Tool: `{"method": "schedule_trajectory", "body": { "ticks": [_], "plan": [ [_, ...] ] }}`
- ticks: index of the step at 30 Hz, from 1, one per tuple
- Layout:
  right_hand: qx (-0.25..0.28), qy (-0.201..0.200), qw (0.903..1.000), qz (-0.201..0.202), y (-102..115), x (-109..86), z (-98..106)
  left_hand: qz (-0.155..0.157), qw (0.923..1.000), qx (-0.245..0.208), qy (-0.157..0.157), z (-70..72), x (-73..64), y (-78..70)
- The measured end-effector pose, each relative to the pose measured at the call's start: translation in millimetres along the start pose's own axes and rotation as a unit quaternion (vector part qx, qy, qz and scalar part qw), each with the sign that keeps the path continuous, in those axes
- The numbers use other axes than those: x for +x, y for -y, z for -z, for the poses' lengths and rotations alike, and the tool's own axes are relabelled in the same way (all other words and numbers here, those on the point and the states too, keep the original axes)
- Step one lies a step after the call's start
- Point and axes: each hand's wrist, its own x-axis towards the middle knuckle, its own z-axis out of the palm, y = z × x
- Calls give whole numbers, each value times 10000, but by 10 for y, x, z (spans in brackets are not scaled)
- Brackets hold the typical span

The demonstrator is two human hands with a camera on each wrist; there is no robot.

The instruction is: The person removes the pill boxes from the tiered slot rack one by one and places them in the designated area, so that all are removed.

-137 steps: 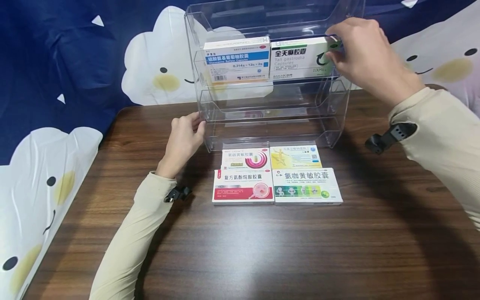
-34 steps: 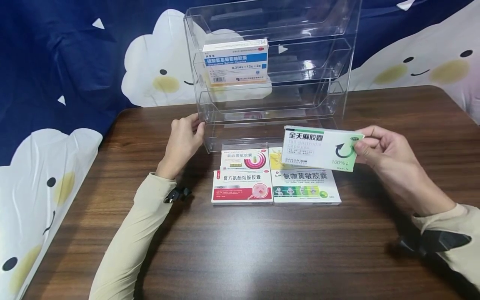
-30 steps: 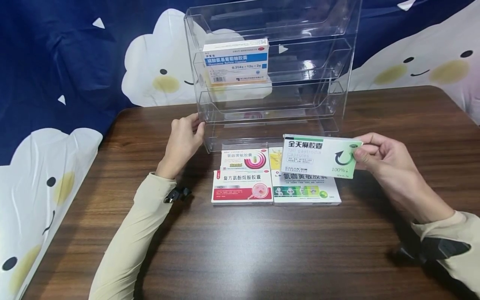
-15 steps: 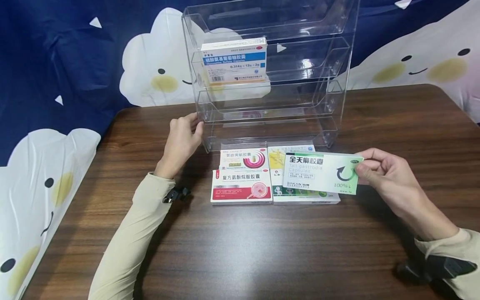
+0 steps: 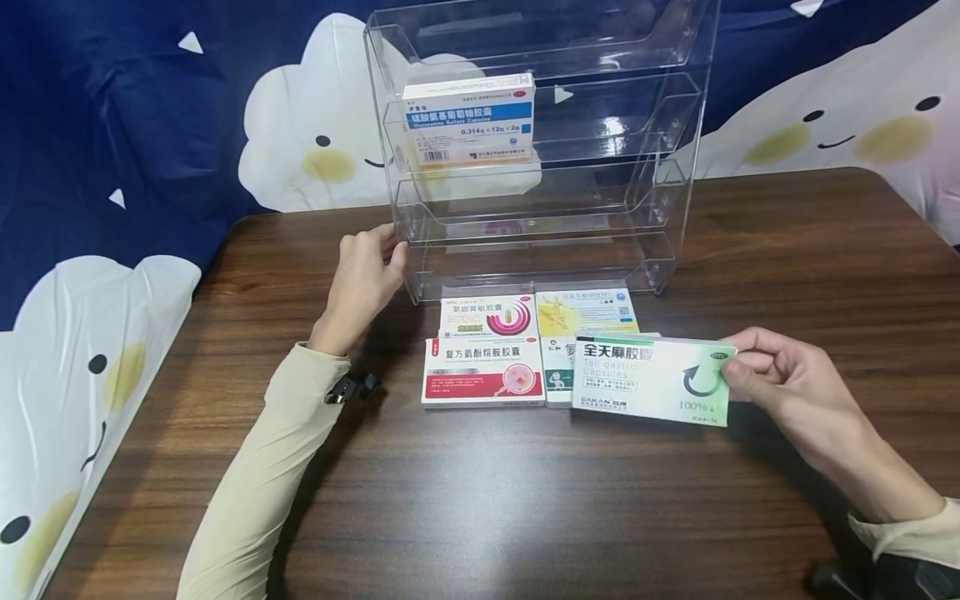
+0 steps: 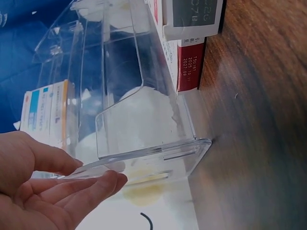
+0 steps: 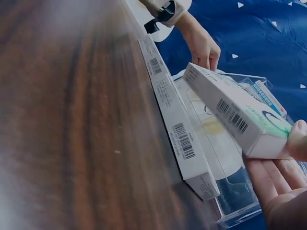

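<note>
My right hand (image 5: 806, 392) pinches the right end of a white and green medicine box (image 5: 648, 382), thumb on its front. The box is held tilted above the table and covers most of another white and green medicine box (image 5: 558, 372). In the right wrist view the held box (image 7: 235, 112) is apart from the boxes lying below it. With thumb and fingers on either side, my left hand (image 5: 363, 287) grips the left side wall of a clear plastic display rack (image 5: 540, 227); the left wrist view shows that wall (image 6: 148, 155) between them.
A blue and white medicine box (image 5: 468, 121) stands in the rack, on the left of an upper tier. Before the rack lie a red and white box (image 5: 483, 373), a pink-ringed box (image 5: 480, 317) and a yellow and white box (image 5: 588, 312) on the wooden table (image 5: 450, 500).
My right hand has taken the white and green box out of the rack, beside the blue and white box, and brought it down toward me over the lying boxes. The left hand has kept its place.
</note>
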Motion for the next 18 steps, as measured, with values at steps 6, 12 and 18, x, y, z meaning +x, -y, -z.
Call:
{"method": "schedule_trajectory", "body": {
  "ticks": [6, 12, 18],
  "plan": [
    [-20, 280, 9996, -36, -34, -106, 37, 31, 10000, -14, 20, 4, 4, -6],
    [-216, 459, 9987, -94, -55, -180, 27, 117, 9999, 33, 10, 0, 0, -15],
    [-591, 518, 9962, -382, -73, -231, -31, 86, 10000, 34, -27, -1, -3, -23]
  ]
}}
